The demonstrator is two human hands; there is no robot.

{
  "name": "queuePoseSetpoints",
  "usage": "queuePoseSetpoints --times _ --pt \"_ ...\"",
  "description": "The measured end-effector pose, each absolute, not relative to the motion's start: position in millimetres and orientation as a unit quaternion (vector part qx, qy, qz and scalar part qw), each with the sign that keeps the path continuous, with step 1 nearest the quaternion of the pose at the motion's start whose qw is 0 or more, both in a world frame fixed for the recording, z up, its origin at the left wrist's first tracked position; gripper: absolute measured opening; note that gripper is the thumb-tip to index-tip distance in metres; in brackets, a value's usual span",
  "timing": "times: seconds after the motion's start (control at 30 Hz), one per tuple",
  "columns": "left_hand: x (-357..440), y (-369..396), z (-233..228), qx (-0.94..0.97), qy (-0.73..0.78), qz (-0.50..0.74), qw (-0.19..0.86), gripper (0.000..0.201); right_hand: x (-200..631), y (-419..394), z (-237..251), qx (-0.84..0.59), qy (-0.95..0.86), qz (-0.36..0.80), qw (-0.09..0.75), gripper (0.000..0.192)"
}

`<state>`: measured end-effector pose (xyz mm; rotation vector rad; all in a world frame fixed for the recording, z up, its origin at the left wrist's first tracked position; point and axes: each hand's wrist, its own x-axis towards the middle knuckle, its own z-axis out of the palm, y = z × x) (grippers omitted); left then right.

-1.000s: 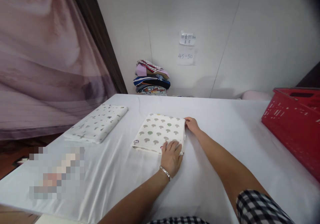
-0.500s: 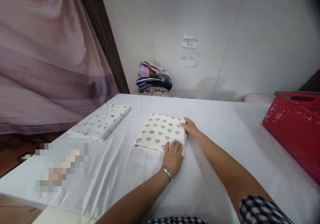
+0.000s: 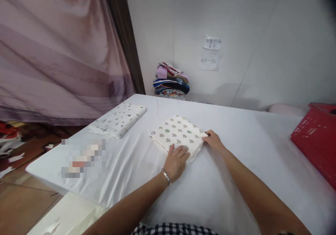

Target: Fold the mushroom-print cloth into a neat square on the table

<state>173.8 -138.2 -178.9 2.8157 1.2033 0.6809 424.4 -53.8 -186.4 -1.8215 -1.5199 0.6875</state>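
Note:
A folded white cloth [image 3: 178, 130] printed with grey mushrooms and a few coloured ones lies on the white-covered table, one corner pointing away from me. My left hand [image 3: 175, 163], with a bracelet at the wrist, rests on its near edge with fingers spread. At the right corner, my right hand [image 3: 213, 141] pinches the cloth between thumb and fingers. Farther left lies a second folded white cloth [image 3: 120, 120] with a small scattered print, apart from both hands.
A red plastic crate [image 3: 315, 133] stands at the table's right side. Beyond the far edge is a stack of folded fabrics [image 3: 172, 81] against the wall. A blurred-out item [image 3: 85, 158] lies on the left of the table [image 3: 236, 123]. A pink curtain [image 3: 65, 53] hangs at left.
The mushroom-print cloth has turned clockwise on the table, with both hands still at it. The camera view has swung left, so the surroundings appear farther right.

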Motion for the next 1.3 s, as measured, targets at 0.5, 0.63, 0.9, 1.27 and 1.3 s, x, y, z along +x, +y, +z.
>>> queuePoseSetpoints --times 0.5,0.63,0.9,1.27,1.3 --pt "166 -152 -187 0.834 0.481 0.264 0.062 0.058 418 -60 -176 -0.685 -0.606 0.306 0.263 0.052" --pt "150 -157 -192 0.822 0.479 0.294 0.093 0.056 423 -84 -177 -0.691 -0.595 0.345 0.221 0.053" --pt "149 -161 -201 0.82 0.438 0.349 0.115 0.065 405 -105 -158 -0.658 -0.703 0.182 0.201 0.055" --pt "125 -164 -189 0.585 0.506 0.541 0.331 0.065 304 -133 -148 -0.411 -0.856 0.209 0.234 0.047" --pt "123 -158 -185 0.522 0.533 0.547 0.379 0.06 299 -129 -147 -0.423 -0.848 0.215 0.239 0.047"
